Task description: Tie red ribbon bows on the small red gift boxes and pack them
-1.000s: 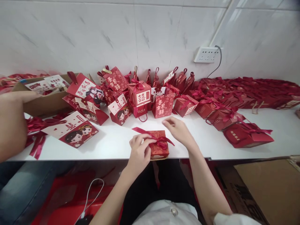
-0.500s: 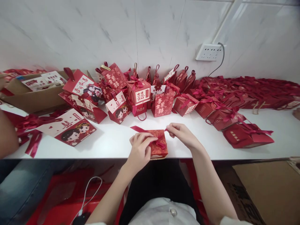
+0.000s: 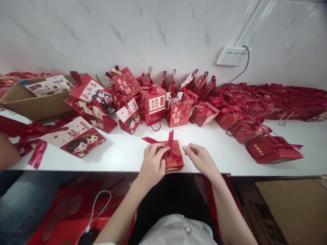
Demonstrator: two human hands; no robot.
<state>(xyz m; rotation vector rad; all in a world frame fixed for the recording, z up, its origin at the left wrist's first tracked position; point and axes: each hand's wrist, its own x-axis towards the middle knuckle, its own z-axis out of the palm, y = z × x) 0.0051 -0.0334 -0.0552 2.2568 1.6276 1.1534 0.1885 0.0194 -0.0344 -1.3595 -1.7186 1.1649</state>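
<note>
A small red gift box with a gold-toned pattern lies at the table's front edge. Across its top runs a dark red ribbon, knotted, with one tail standing up and another pointing out to the left. My left hand rests on the box's left side, thumb and fingers closed on the ribbon at the knot. Just right of the box, apart from it, is my right hand, its fingers curled in with nothing visible between them.
Several finished-looking red boxes stand behind, and a long row of boxes fills the right. A cardboard carton stands left, near a printed box. Another person's arm shows at the left edge. A socket strip is on the wall.
My right hand has let go of the ribbon tail and moved slightly right and down. That tail now stands up from the knot. My left hand stays on the box.
</note>
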